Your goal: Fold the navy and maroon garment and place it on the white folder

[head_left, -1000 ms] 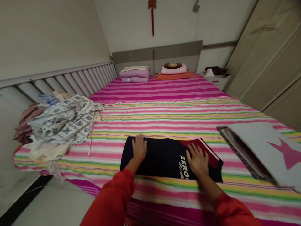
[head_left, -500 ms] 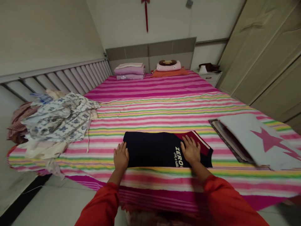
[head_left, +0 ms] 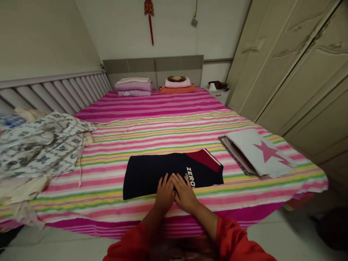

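A navy shirt (head_left: 149,172) with a dark red shoulder, a white stripe and white "ZERO" lettering lies folded lengthwise and flat near the bed's front edge. My left hand (head_left: 164,194) rests palm down on its near middle, fingers stretched out. Beside it, my right hand (head_left: 184,192) lies just left of and partly over the lettering, its fingers also extended. The fingertips of both hands come together on the cloth. Neither hand grips the fabric.
Right of the shirt lies a stack of folded garments (head_left: 244,152), a white one with a pink star on top. A heap of loose clothes (head_left: 46,141) covers the bed's left side. Folded bedding (head_left: 134,87) sits by the headboard (head_left: 141,69). A wardrobe (head_left: 285,72) stands at right.
My hands have moved inward from the shirt's two ends and met at its near middle. The shirt now lies slightly slanted. The view has turned to the right.
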Motion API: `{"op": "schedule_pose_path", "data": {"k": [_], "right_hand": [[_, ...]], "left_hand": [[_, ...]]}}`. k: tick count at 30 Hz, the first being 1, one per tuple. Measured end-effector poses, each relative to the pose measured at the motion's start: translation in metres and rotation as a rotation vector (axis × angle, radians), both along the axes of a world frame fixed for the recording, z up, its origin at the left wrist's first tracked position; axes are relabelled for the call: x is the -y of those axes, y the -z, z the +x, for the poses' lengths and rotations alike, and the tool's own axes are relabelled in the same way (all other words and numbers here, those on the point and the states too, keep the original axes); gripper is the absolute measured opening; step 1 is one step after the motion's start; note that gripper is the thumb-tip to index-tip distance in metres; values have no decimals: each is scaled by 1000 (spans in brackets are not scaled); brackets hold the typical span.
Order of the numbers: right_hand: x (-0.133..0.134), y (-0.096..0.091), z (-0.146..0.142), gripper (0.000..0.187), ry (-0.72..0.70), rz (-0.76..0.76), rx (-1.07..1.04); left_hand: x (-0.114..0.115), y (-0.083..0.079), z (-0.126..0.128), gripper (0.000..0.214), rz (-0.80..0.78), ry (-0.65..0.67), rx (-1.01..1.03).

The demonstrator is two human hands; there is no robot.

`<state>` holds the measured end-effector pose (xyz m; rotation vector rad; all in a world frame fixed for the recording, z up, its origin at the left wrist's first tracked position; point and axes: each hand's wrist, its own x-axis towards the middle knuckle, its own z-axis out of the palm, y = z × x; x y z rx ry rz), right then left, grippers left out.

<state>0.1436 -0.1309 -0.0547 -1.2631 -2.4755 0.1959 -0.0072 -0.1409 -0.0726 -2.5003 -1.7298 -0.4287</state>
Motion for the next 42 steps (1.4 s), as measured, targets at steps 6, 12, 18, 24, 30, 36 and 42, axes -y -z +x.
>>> {"op": "schedule_pose_path", "data": {"k": [6, 12, 18, 24, 30, 36, 42], "right_hand": [[-8, 3, -7, 72, 96, 18, 73], [-28, 2, 18, 70, 15, 52, 174], [-30, 2, 73, 70, 62, 105, 196], [-27, -5, 117, 71, 211, 93, 252], [-22, -9, 158, 71, 315, 80, 299], [-15, -22, 169, 72, 469, -104, 306], [-34, -51, 106, 49, 649, -3, 64]], "left_hand": [[-12, 3, -7, 58, 54, -77, -103], [-15, 8, -39, 62, 85, -87, -107], [1, 4, -110, 69, 87, -173, -128], [17, -23, -150, 66, -28, -293, -175], [29, -40, -175, 62, -49, -403, -174], [42, -41, -213, 49, -31, -619, -68], [-7, -49, -150, 44, 123, -482, 228]]}}
